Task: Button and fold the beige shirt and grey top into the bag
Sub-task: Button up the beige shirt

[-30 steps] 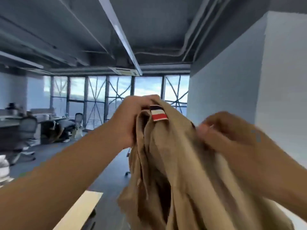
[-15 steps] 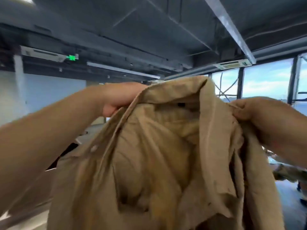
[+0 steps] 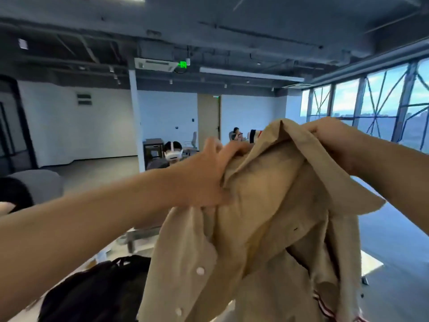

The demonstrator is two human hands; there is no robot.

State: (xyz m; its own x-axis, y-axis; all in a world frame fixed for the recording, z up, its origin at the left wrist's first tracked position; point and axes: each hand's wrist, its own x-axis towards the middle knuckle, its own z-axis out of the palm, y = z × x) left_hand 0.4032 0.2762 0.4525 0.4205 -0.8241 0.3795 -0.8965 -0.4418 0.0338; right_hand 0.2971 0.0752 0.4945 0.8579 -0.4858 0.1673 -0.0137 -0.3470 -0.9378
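The left hand [image 3: 209,177] and right hand [image 3: 332,140] each clench the collar of the shirt [image 3: 267,205], holding it high and open, likely to straighten it for buttoning, above the bag [image 3: 97,289] at near left.

I see the shirt [image 3: 267,205] in plain beige, with white buttons [image 3: 200,271] at the lower middle of the frame. A small tab [image 3: 254,136] near its top has red, white and dark stripes. The bag [image 3: 97,289] at the lower left is black. A sign [image 3: 183,64] at the upper middle shines green.
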